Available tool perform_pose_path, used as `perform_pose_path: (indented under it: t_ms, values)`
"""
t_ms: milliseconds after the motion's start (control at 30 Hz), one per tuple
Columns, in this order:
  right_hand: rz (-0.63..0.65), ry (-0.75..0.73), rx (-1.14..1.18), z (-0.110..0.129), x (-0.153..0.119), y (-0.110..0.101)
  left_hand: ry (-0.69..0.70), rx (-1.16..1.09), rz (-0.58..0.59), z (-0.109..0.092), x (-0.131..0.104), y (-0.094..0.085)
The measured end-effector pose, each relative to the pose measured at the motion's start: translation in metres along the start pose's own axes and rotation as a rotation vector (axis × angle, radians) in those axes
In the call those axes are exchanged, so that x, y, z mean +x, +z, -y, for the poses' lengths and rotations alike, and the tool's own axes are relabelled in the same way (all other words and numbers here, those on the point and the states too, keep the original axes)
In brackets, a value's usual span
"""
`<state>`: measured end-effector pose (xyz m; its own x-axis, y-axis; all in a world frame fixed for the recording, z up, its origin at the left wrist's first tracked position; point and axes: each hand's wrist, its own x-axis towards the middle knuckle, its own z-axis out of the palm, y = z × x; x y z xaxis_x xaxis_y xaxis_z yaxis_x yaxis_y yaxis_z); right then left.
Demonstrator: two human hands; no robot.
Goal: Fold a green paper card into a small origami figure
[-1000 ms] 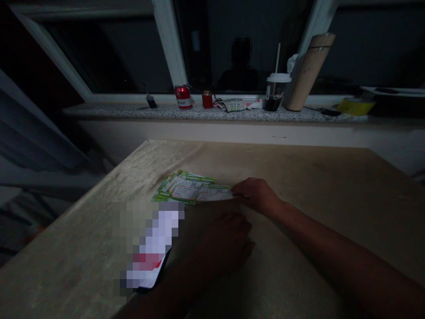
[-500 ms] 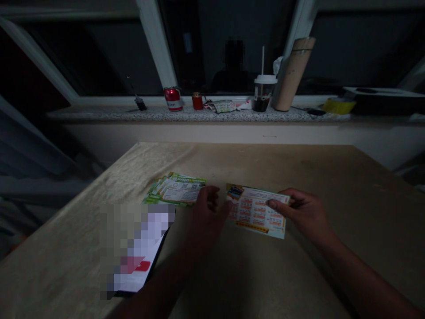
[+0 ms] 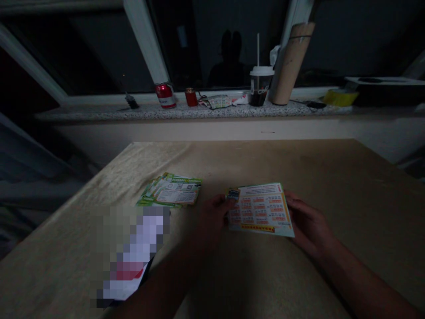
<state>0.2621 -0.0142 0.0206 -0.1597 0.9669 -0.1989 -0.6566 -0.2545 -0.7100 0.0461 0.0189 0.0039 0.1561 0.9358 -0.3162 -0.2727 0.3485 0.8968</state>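
Tilted up over the table is a printed card (image 3: 260, 210) with rows of orange and white boxes and a small picture at its upper left corner. A thin green edge shows along its top, so another sheet may lie behind it. My left hand (image 3: 217, 210) is closed on the card's left edge, thumb over the front. At the right edge my right hand (image 3: 310, 221) grips the card, its fingers partly hidden behind it. Left of my left hand lies a fanned pile of green printed cards (image 3: 179, 190).
A phone (image 3: 129, 283), mostly blurred out, lies near my left forearm. On the windowsill (image 3: 116, 113) stand a red can (image 3: 165, 96), a small red jar (image 3: 191, 97), a crumpled wrapper (image 3: 217, 102), a lidded cup with straw (image 3: 260, 86) and a tall tan cylinder (image 3: 292, 66).
My left hand has closed on the card's left edge. My right thumb has left the card's front, and the hand has shifted slightly down. The view has tilted a little.
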Motion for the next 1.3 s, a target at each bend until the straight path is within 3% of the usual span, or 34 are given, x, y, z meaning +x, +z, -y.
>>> perform_pose_path:
  t_ms: [333,667,1100,1300]
  values:
    - [0.212,-0.073,-0.204,-0.028,0.004,-0.004,0.075,0.099,-0.058,0.010,-0.006,-0.006]
    - [0.200,-0.148,-0.404,-0.039,0.004,-0.001,0.152,0.176,0.007,0.009,-0.014,-0.002]
    - [0.046,-0.201,-0.484,-0.041,0.000,0.009,0.156,0.074,0.092,0.017,-0.021,0.003]
    - [0.056,-0.195,-0.460,-0.044,-0.001,0.012,0.150,0.118,0.079,0.019,-0.020,0.001]
